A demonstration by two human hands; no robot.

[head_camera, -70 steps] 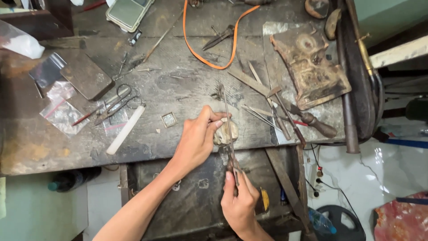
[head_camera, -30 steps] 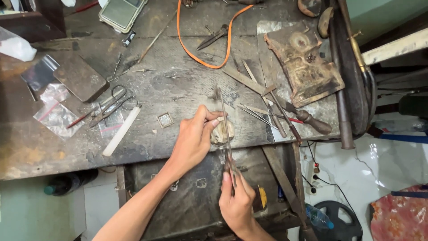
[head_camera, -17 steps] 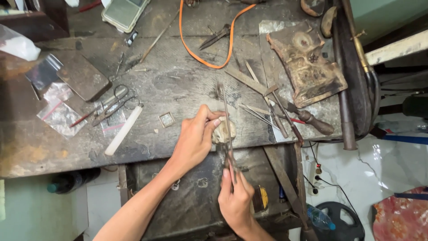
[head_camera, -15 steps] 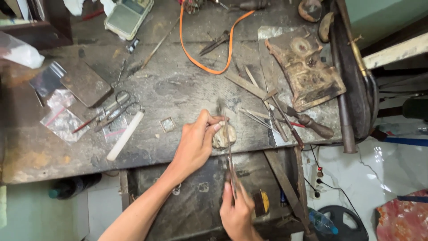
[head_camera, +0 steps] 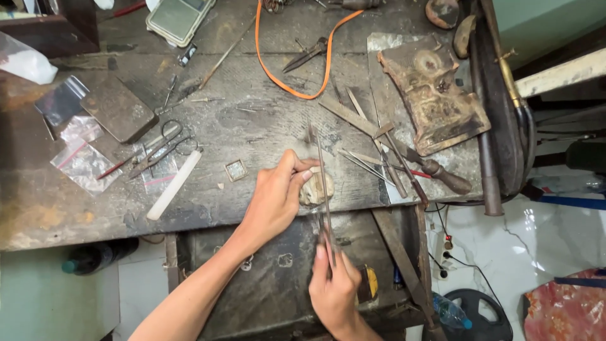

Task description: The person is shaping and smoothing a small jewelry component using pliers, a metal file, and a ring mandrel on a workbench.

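Nearest the camera, right hand (head_camera: 334, 292) closed around the handle end of a long thin file (head_camera: 322, 183), fingers pinched on it over the open drawer (head_camera: 265, 278) below the bench edge. File blade ran upward, away from the body, crossing a small pale lump-like workpiece (head_camera: 310, 188) at the front edge of the workbench (head_camera: 265, 126). Left hand (head_camera: 276, 201) reached in from the lower left, thumb and fingers pressed together on that workpiece, holding it against the bench edge, touching the file. Just left of that hand lay a small square metal frame (head_camera: 235, 170), and further left a white stick (head_camera: 173, 185), scissors (head_camera: 165, 146) and clear plastic bags (head_camera: 82, 161). To the right, several files and a wooden-handled tool (head_camera: 435, 170) lay side by side. Farther back sat a dark flat slab (head_camera: 118, 108), an orange cord (head_camera: 297, 57) looped across the top, pliers (head_camera: 307, 55) inside the loop, and a worn brownish block (head_camera: 432, 95). At the far edge rested a greenish scale (head_camera: 178, 17).
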